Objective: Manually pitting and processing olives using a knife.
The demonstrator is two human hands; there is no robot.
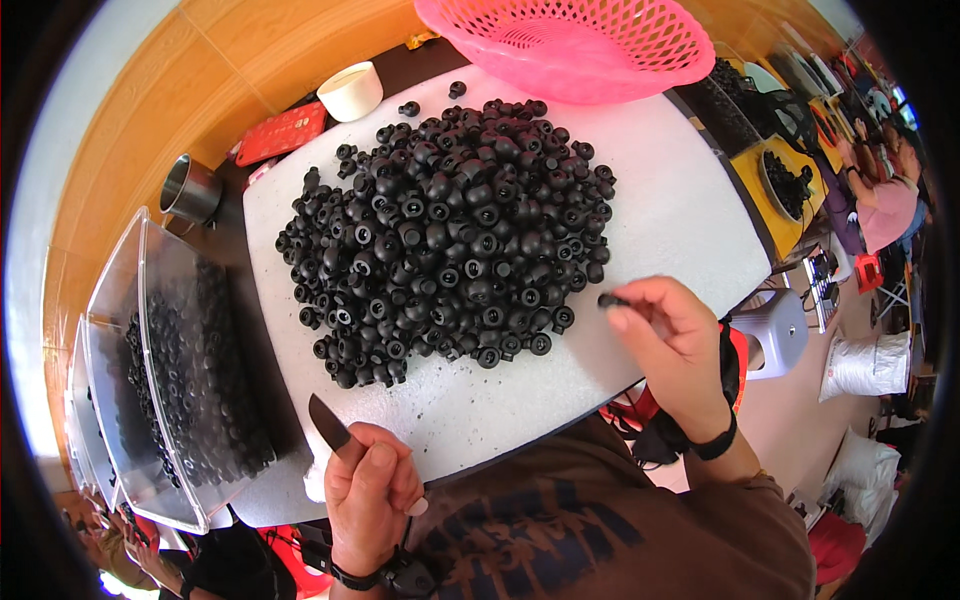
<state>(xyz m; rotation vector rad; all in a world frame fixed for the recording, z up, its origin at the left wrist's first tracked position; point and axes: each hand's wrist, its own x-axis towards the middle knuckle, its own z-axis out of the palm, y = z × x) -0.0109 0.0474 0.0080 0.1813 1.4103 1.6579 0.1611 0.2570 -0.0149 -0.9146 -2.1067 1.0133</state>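
My left hand [368, 495] is closed round the handle of a small knife, whose dark blade [328, 424] points up and left above the near edge of the white board [690, 190]. Between the thumb and forefinger of my right hand [672, 345] is a small black part [610, 300], partly hidden by the fingertips. This hand is over the board's right side, to the right of a big heap of black ball-shaped parts [450, 240]. Many of the heaped parts show a round hole and a short neck. Tiny black scraps lie on the board between the heap and the knife.
Left of the board stands a clear bin [145, 350] of black parts, with a metal cup [190, 190] farther back. A red box [280, 135], a white cup [350, 92] and a pink basket [590, 50] line the far side. People sit at right.
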